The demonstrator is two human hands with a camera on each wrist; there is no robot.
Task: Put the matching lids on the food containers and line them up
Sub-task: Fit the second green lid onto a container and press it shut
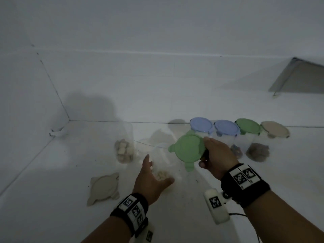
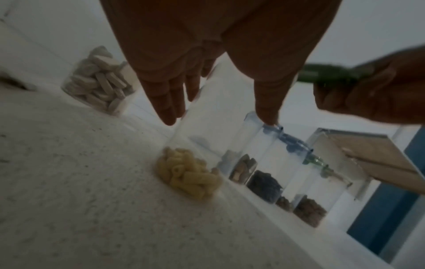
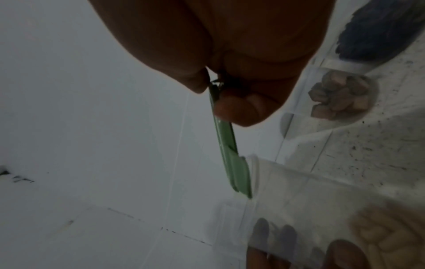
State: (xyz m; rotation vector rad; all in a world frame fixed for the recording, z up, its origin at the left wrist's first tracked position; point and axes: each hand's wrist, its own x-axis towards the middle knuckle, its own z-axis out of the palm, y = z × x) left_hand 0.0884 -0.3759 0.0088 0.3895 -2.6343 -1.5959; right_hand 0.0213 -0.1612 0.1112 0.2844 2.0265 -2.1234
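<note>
A beige lid (image 1: 103, 188) lies flat at left. The left hand (image 1: 151, 181) flanks the open pasta container (image 1: 162, 162), straight fingers and thumb spread either side. The right hand (image 1: 217, 158) pinches the green lid (image 1: 188, 149) beside its rim. 4 lidded containers (image 1: 226, 128) stand in a row at right.

Colour rundown: the held lid (image 1: 188, 151) is pale green; along the back edge of the counter (image 1: 61, 216) it goes blue lid (image 1: 201, 124), second blue lid (image 1: 227, 127), green lid (image 1: 248, 126), beige lid (image 1: 274, 130); spare beige lid (image 1: 103, 188) near the left edge; pasta tub (image 2: 207, 131) is clear, pasta (image 2: 188, 174) yellow; counter's white with dark specks; left wristband (image 1: 130, 210) and right wristband (image 1: 244, 183) are black with black-and-white squares.
</note>
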